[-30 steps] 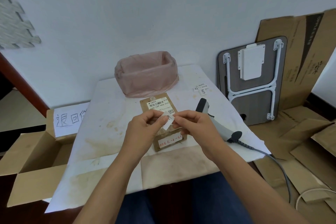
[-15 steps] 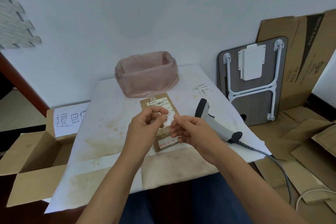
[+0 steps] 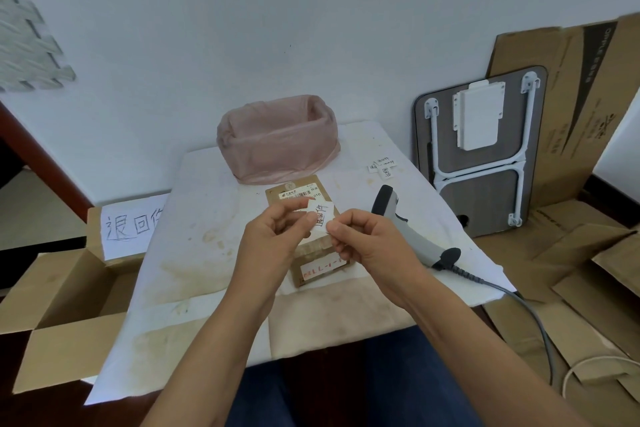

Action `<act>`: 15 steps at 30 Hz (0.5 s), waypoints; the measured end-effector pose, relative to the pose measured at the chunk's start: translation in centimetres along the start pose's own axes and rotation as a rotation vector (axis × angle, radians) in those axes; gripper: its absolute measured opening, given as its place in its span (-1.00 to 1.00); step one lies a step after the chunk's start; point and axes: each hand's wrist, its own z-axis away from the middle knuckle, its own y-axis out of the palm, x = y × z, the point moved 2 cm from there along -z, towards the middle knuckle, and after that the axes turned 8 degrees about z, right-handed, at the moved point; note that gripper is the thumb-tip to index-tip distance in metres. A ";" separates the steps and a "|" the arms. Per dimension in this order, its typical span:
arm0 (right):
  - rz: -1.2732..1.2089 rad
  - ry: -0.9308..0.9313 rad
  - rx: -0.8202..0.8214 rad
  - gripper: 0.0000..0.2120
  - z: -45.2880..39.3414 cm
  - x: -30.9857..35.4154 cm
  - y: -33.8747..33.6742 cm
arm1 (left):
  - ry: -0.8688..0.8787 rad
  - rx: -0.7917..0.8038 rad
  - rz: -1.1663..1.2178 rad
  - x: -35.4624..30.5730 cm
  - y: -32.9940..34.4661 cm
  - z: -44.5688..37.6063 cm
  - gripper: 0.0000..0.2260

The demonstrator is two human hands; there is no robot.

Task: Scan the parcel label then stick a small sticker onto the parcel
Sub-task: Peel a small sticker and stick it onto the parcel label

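A small brown cardboard parcel (image 3: 313, 253) lies flat in the middle of the white-covered table (image 3: 194, 253), with a printed barcode label at its far end and a white label with red writing near me. Both hands hover just above it. My left hand (image 3: 273, 239) and my right hand (image 3: 367, 243) pinch a small white sticker (image 3: 321, 217) with black handwriting between their fingertips, its face turned up toward me. The hands hide the parcel's middle. A grey and black barcode scanner (image 3: 408, 229) lies on the table right of the parcel, its cable running off the right edge.
A bin lined with pink plastic (image 3: 277, 139) stands behind the parcel. Loose small stickers (image 3: 382, 166) lie at the table's far right. An open cardboard box (image 3: 69, 291) with a handwritten sign sits to the left. A folded table (image 3: 481, 152) and flattened cardboard (image 3: 588, 270) lie to the right.
Both hands have lifted slightly and turned the sticker so its handwritten face now shows. The parcel and scanner have not moved.
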 end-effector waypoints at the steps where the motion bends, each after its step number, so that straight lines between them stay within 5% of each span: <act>1: 0.003 -0.006 -0.006 -0.84 0.0 0.1 0.0 | 0.000 -0.004 0.006 0.0 0.0 0.0 -0.83; 9: -0.014 -0.027 -0.032 -0.93 0.1 0.0 0.6 | 0.083 -0.031 -0.065 -0.1 0.2 0.1 -0.82; 15: 0.065 -0.047 -0.077 -0.86 -0.1 0.0 0.2 | 0.538 -0.043 -0.683 -0.4 0.2 0.6 -0.91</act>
